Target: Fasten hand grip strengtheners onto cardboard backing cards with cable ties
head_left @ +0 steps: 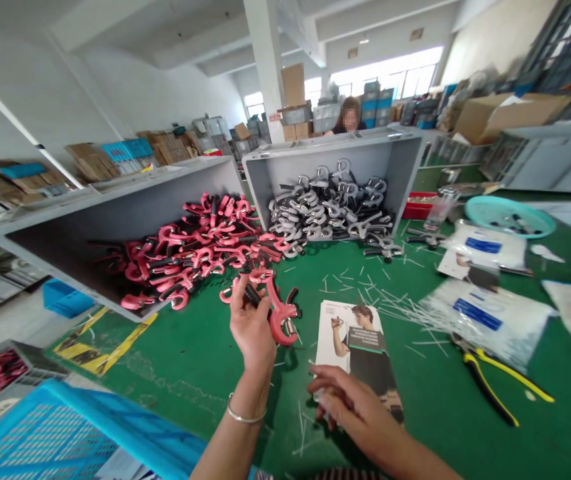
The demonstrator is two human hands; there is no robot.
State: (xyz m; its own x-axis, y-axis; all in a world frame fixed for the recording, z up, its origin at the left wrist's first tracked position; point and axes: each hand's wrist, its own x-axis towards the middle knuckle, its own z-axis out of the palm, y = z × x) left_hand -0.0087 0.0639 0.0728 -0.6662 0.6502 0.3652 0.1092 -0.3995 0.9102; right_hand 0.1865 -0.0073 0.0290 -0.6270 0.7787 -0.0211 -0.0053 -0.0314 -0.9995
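My left hand [253, 327] is closed around a red-and-black plastic spring grip [276, 327] with a metal coil, held just above the tabletop [190, 353], left of the leaflets. I think I see a second red piece in the same hold, but the overlap is too tight to be sure. The hand is turned palm up, thumb over a black handle, which I'd guess leaves the curved spring end exposed and easy to reach.

My right hand [348, 403] hangs over the near left part of a stack of glossy printed leaflets [370, 360], fingers loosely bent — I cannot tell whether the tips pinch one of the thin white plastic strips [400, 310] scattered around there.

Two grey plastic crates lie on their sides with their mouths toward me, probably so that pieces can be drawn out without lifting. The left crate [55, 247] spills a heap of red-and-black grips [205, 247] onto the tabletop; the right crate [285, 170] holds a heap of grey-and-black ones [325, 207], so the colours seem sorted. Yellow-and-black pliers [488, 390] lie at the near right, beside a clear plastic bag with a blue label [478, 313] — likely parked there to keep the middle workable.
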